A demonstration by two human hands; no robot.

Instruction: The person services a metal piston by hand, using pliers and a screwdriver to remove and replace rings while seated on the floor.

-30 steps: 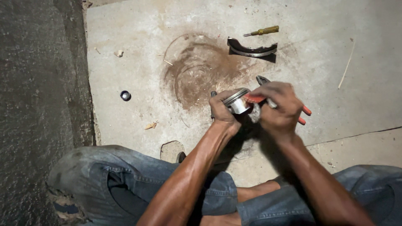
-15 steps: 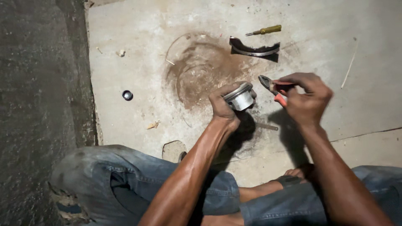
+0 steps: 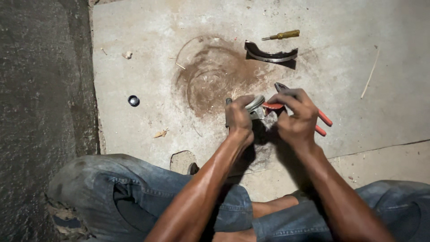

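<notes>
Metal cylinder part (image 3: pixel 256 105) sits above the concrete floor (image 3: pixel 148 67), clamped in left hand (image 3: pixel 238 117). Right hand (image 3: pixel 296 117), at its 3 o'clock, grips red-handled pliers (image 3: pixel 313 117) touching the part. Curved brake shoe (image 3: pixel 270 54) and yellow screwdriver (image 3: pixel 282 35) lie at 12 o'clock; small black ring (image 3: pixel 133 100) at 9 o'clock.

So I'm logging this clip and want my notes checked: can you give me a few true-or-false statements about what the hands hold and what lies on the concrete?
1. The left hand grips a round metal part. True.
2. The right hand holds a hammer. False: it holds red-handled pliers.
3. The yellow-handled screwdriver lies beside the curved dark metal piece. True.
4. The small dark ring sits on the person's knee. False: it lies on the concrete slab, off to the left.
5. The screwdriver is in the left hand. False: no hand touches it.
</notes>
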